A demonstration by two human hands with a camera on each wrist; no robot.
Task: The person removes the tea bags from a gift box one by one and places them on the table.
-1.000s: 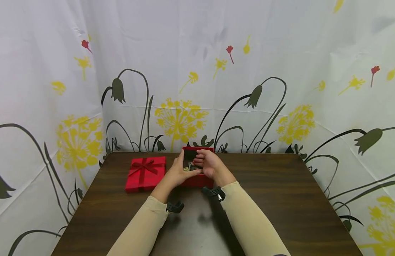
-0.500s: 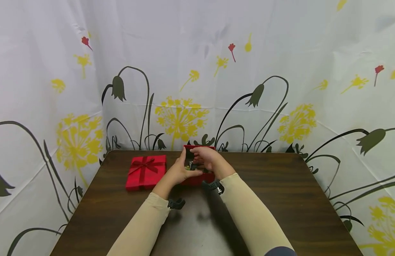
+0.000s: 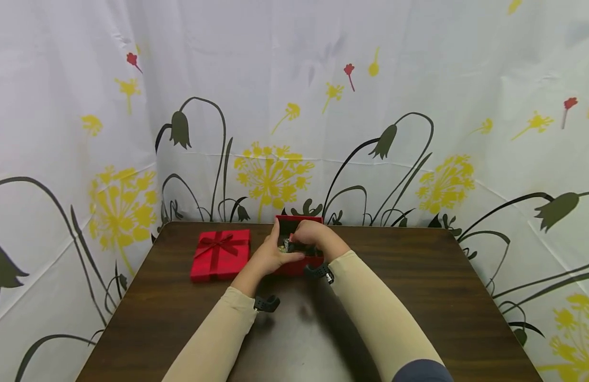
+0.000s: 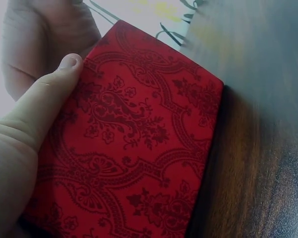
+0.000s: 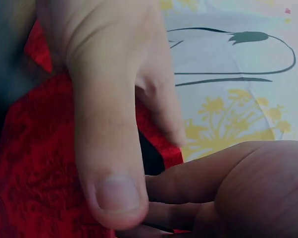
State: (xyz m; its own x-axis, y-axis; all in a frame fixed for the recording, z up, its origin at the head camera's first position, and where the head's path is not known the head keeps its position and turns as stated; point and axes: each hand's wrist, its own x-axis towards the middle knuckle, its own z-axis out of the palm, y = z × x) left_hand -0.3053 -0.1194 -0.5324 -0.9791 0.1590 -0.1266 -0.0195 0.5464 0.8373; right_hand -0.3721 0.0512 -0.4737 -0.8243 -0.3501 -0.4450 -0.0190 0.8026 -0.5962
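Observation:
A red gift box (image 3: 296, 267) with a black inside stands at the back middle of the table in the head view. My left hand (image 3: 267, 256) grips its left end. In the left wrist view the left thumb (image 4: 50, 96) lies on the rim of the patterned red wall (image 4: 134, 134). My right hand (image 3: 315, 234) reaches down into the box from the right, its fingertips hidden. By them shows a small reddish thing (image 3: 291, 237), too small to name. Small yellowish and silvery items (image 3: 283, 246) lie inside the box, their kind unclear.
A red gift box lid (image 3: 221, 254) with a dark red ribbon bow lies left of the box. Both stand on a dark wooden table (image 3: 418, 297). Behind hangs a white curtain (image 3: 294, 63) printed with flowers.
My right hand has turned over and lowered its fingers into the box. The left hand stays on the box. The head view has shifted slightly.

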